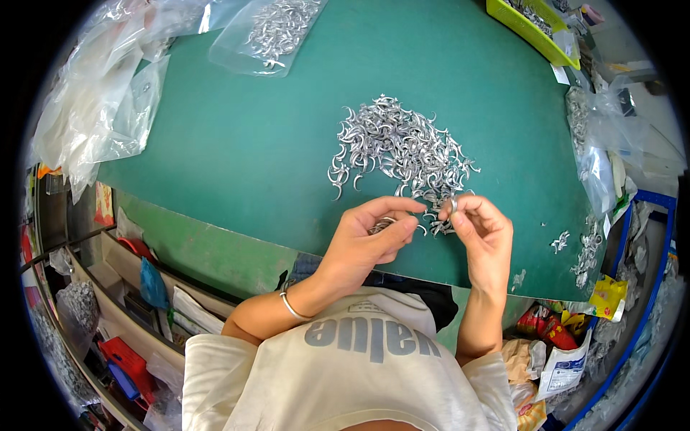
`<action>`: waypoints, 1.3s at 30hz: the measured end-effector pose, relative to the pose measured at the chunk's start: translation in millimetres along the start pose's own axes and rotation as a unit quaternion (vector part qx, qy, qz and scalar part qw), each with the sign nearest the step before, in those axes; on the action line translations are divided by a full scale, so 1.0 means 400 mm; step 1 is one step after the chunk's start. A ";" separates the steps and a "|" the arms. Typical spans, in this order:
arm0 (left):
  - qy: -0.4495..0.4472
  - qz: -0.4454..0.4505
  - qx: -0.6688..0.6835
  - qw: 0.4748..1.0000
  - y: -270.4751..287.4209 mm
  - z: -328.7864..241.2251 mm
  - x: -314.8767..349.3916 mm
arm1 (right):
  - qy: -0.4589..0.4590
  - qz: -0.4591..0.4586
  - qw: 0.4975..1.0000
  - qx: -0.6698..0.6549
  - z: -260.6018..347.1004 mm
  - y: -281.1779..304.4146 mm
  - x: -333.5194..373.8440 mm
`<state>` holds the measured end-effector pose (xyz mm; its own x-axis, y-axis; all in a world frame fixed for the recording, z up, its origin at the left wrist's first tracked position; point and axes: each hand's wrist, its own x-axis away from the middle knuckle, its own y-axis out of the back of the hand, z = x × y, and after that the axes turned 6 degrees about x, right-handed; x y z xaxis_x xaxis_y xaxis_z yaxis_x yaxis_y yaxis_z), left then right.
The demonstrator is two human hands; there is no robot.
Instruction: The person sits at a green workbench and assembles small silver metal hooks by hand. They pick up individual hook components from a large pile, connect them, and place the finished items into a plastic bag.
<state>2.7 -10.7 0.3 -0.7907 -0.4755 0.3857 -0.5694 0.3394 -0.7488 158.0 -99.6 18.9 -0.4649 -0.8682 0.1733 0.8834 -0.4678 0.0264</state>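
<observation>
A pile of small curved silver metal pieces (402, 144) lies on the green tabletop (237, 151), just beyond my hands. My left hand (352, 241) is curled around several of these curved metal pieces (381, 225), which show between its thumb and fingers. To its right, my right hand (489, 233) pinches one curved metal piece (453, 205) between thumb and forefinger at the pile's near edge. Its far end is hidden by the fingertips.
A clear bag of similar pieces (277, 36) lies at the far left, near crumpled plastic bags (108, 115). A yellow-green basket (535, 32) stands at the far right. Small groups of pieces (589, 248) lie by the right edge. Packed shelves flank the table.
</observation>
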 end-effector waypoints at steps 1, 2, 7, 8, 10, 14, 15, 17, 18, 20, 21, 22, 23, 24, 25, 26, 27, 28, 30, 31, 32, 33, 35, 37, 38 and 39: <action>-0.013 0.006 -0.015 1.000 -0.010 0.000 0.001 | 0.004 0.013 1.000 -0.007 0.004 0.001 0.012; -0.021 0.008 -0.033 0.999 -0.023 -0.002 0.003 | 0.010 0.024 0.999 -0.024 0.007 0.000 0.024; -0.054 0.009 -0.129 0.990 -0.078 -0.016 0.027 | 0.030 0.064 0.994 -0.087 0.010 -0.006 0.062; -0.062 0.010 -0.132 0.989 -0.081 -0.014 0.030 | 0.030 0.069 0.993 -0.096 0.010 -0.005 0.068; -0.074 0.014 -0.137 0.988 -0.084 -0.011 0.036 | 0.030 0.073 0.991 -0.112 0.013 -0.008 0.079; -0.091 0.012 -0.139 0.986 -0.083 -0.001 0.043 | 0.033 0.069 0.991 -0.112 0.021 -0.014 0.091; -0.087 0.009 -0.143 0.986 -0.084 -0.003 0.046 | 0.038 0.063 0.991 -0.109 0.023 -0.016 0.094; -0.081 0.008 -0.146 0.986 -0.087 -0.008 0.050 | 0.047 0.051 0.992 -0.103 0.026 -0.017 0.097; -0.079 0.010 -0.144 0.986 -0.089 -0.010 0.053 | 0.054 0.045 0.993 -0.098 0.025 -0.018 0.099; -0.079 0.011 -0.146 0.986 -0.090 -0.012 0.053 | 0.066 0.031 0.993 -0.088 0.020 -0.017 0.102; -0.080 0.010 -0.150 0.985 -0.090 -0.011 0.054 | 0.075 0.018 0.995 -0.070 0.023 -0.019 0.103; -0.080 0.009 -0.153 0.985 -0.090 -0.010 0.053 | 0.084 0.004 0.995 -0.052 0.029 -0.022 0.104; -0.083 0.014 -0.156 0.984 -0.089 -0.010 0.052 | 0.093 -0.009 0.995 -0.034 0.035 -0.024 0.105; -0.085 0.017 -0.158 0.984 -0.086 -0.010 0.051 | 0.125 -0.020 0.992 0.018 0.038 -0.025 0.102; -0.088 0.021 -0.161 0.983 -0.083 -0.009 0.050 | 0.156 -0.030 0.985 0.069 0.041 -0.026 0.099; -0.089 0.025 -0.154 0.984 -0.081 -0.006 0.048 | 0.187 -0.041 0.974 0.120 0.042 -0.027 0.096; -0.090 0.030 -0.146 0.985 -0.078 -0.002 0.046 | 0.223 -0.061 0.956 0.179 0.043 -0.028 0.095; -0.091 0.035 -0.139 0.985 -0.076 0.000 0.044 | 0.258 -0.080 0.933 0.237 0.043 -0.029 0.093; -0.093 0.032 -0.144 0.985 -0.076 -0.001 0.040 | 0.305 -0.102 0.896 0.305 0.043 -0.031 0.090; -0.094 0.031 -0.146 0.984 -0.076 -0.002 0.038 | 0.319 -0.105 0.887 0.316 0.044 -0.033 0.088; -0.103 0.028 -0.154 0.982 -0.074 0.001 0.035 | 0.333 -0.108 0.878 0.326 0.044 -0.034 0.087; -0.111 0.026 -0.162 0.980 -0.073 0.005 0.029 | 0.340 -0.109 0.872 0.335 0.044 -0.033 0.086; -0.109 0.023 -0.165 0.980 -0.072 0.004 0.025 | 0.354 -0.109 0.860 0.352 0.043 -0.028 0.084; -0.087 0.024 -0.156 0.984 -0.075 -0.004 0.024 | 0.335 -0.123 0.881 0.311 0.040 -0.032 0.081; -0.062 0.023 -0.141 0.988 -0.072 -0.006 0.023 | 0.326 -0.130 0.890 0.290 0.038 -0.033 0.079; -0.038 0.023 -0.126 0.991 -0.068 -0.008 0.024 | 0.305 -0.130 0.906 0.265 0.037 -0.032 0.077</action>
<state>9.9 -21.8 26.0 -0.8029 -0.5114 0.3064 -0.5795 0.5490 -0.6023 133.2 -118.0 38.5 -0.4649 -0.7452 -0.4780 0.5684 -0.6652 0.4842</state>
